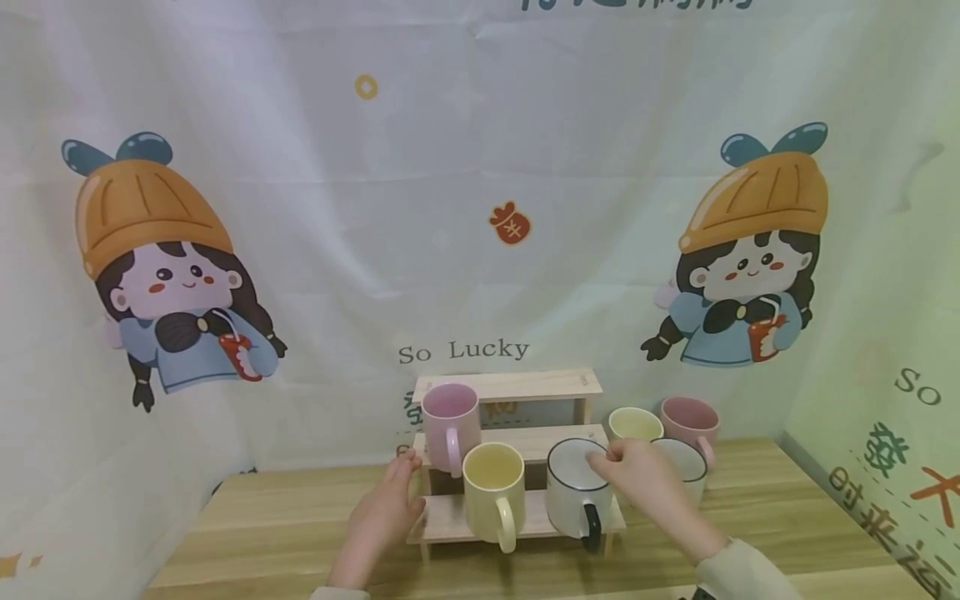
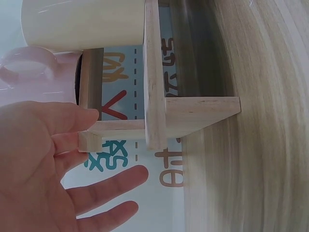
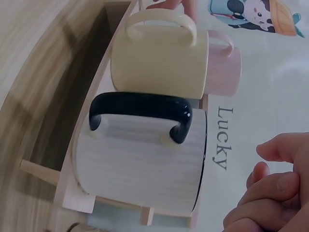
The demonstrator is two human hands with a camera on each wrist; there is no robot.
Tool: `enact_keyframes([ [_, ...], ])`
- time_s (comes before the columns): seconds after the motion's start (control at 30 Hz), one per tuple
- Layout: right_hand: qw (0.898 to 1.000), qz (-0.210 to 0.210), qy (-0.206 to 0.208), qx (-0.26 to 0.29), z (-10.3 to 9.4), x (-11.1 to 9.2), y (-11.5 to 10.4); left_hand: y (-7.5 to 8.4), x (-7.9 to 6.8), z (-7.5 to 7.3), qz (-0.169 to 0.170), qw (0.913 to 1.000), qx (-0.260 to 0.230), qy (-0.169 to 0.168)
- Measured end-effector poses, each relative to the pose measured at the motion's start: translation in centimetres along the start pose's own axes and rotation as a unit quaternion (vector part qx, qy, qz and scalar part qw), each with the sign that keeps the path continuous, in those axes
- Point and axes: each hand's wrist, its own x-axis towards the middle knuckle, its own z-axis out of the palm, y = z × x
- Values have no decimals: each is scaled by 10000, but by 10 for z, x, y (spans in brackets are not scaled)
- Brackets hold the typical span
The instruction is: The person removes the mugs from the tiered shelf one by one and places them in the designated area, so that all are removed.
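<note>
My left hand (image 1: 384,504) is at the left end of a three-step wooden rack (image 1: 510,385), fingers mostly straight. Its thumb and nearest fingertips appear to touch the end of the middle shelf (image 2: 118,126). A pink mug (image 1: 450,425) stands on that shelf. On the bottom shelf are a pale yellow mug (image 1: 491,500) and, right of it, a white mug (image 1: 573,500) with black rim and handle. My right hand (image 1: 648,475) is beside the white mug's rim. In the right wrist view its fingers (image 3: 270,193) are loosely curled, apart from the mug, holding nothing.
Right of the rack, on the wooden table (image 1: 300,533), stand a yellow cup (image 1: 633,423), a pink mug (image 1: 690,421) and another dark-rimmed white mug (image 1: 684,462), partly hidden by my right hand. A printed cloth (image 1: 480,275) hangs behind and at both sides.
</note>
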Motion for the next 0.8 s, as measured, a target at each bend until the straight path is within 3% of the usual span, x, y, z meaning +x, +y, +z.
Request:
enact_keyframes([
  [0.27, 9997, -231, 80, 72, 6, 1, -10, -1, 0, 1, 44, 10000, -23, 37],
  [0.6, 9996, -71, -271, 71, 13, 5, -25, -3, 0, 2, -3, 10000, -9, 43],
  [0.8, 9990, -75, -367, -249, 19, 7, -32, -2, -1, 1, 15, 10000, -40, -5],
])
